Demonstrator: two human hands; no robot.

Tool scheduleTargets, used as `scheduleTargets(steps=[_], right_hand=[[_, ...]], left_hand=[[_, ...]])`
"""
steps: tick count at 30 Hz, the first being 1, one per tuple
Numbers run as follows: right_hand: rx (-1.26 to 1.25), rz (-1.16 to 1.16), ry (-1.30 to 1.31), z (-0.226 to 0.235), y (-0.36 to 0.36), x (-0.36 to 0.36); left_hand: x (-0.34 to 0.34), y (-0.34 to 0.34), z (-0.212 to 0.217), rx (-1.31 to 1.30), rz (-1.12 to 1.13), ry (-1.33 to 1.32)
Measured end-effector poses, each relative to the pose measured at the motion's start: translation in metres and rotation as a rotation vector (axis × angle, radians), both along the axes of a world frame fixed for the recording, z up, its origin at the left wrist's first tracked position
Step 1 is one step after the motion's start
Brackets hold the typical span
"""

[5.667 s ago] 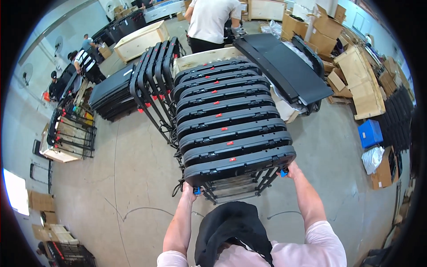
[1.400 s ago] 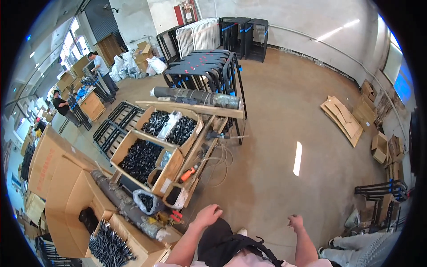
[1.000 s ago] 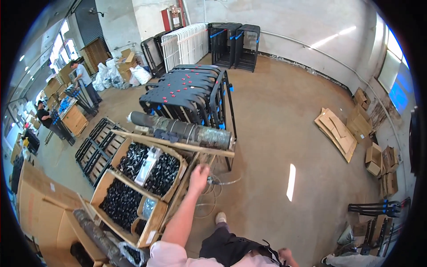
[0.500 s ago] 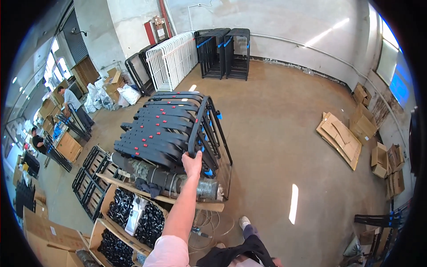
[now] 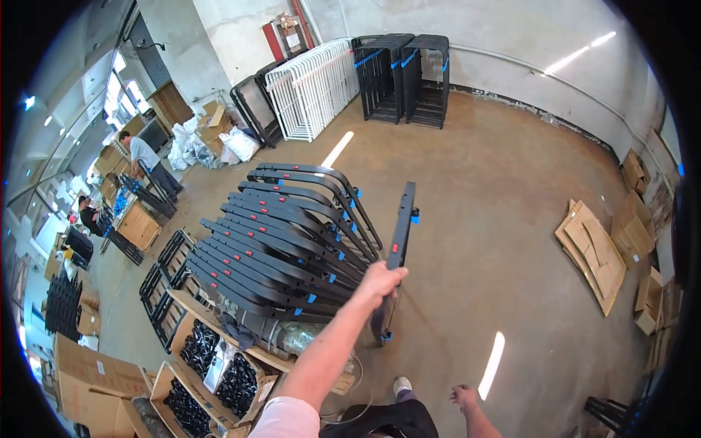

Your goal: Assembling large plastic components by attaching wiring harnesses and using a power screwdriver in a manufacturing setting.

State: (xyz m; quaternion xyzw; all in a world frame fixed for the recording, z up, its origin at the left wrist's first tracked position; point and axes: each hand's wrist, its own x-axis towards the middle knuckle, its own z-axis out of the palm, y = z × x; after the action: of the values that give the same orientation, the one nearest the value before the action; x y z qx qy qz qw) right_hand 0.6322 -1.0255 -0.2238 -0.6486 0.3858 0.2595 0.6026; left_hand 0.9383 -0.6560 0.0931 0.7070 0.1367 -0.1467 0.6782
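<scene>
My left hand (image 5: 380, 283) is wrapped round a black metal tube frame (image 5: 400, 233) with a red tab and blue clips. The frame stands nearly upright, just right of a row of similar black frames (image 5: 274, 233). Those lean together in a fanned row, each with red tabs on top and blue clips along the lower sides. Low at the right, my right hand (image 5: 464, 398) hangs over the floor with its fingers loosely apart and nothing in them.
Wooden bins (image 5: 212, 365) of small black parts stand at lower left, with a phone (image 5: 217, 365) on top. Flattened cardboard (image 5: 593, 252) and boxes (image 5: 648, 301) lie at right. White frames (image 5: 314, 87) line the back wall. Two people (image 5: 150, 160) work at far left.
My left hand has drawn one black frame off the row, to the right and upright. My right hand has come into view at the bottom. The view has shifted.
</scene>
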Motion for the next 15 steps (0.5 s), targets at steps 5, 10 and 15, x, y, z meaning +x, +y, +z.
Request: scheduleTargets(steps=[5,10,15], right_hand=[[0.195,0.014,0.158,0.000,0.048,-0.012],[0.486,-0.071,0.187,-0.051,0.066,-0.002],[0.634,-0.435,0.311,-0.022,0.126,0.048]], left_hand=[[-0.025,-0.046,0.027,-0.110,-0.036,-0.004],[-0.079,-0.025,0.118,-0.228,-0.071,-0.126],[-0.207,0.088,0.229,-0.317,-0.025,-0.179]])
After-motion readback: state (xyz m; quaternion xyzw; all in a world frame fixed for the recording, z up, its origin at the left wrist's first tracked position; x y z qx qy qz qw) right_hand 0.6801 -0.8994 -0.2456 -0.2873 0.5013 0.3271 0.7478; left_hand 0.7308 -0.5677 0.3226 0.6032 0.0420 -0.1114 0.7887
